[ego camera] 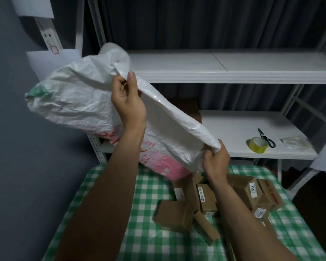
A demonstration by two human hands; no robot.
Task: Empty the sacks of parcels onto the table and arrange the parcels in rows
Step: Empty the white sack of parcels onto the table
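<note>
You are holding the sack up in the air above the far left part of the table, its white woven body crumpled and its pink-printed part hanging lowest, just over the parcels. Your left hand is pinching the sack's upper edge, thumb on top and fingers curled under the fabric. Your right hand is gripping the lower edge of the same rim, fingers closed round the bunched cloth. The parcels are lying in a loose heap on the green checked cloth, brown boxes tilted against each other, some showing white labels; your right forearm is crossing over them. Behind the table the white shelves are standing against a dark curtain, and on the lower shelf a tape roll is lying just beside the scissors.
</note>
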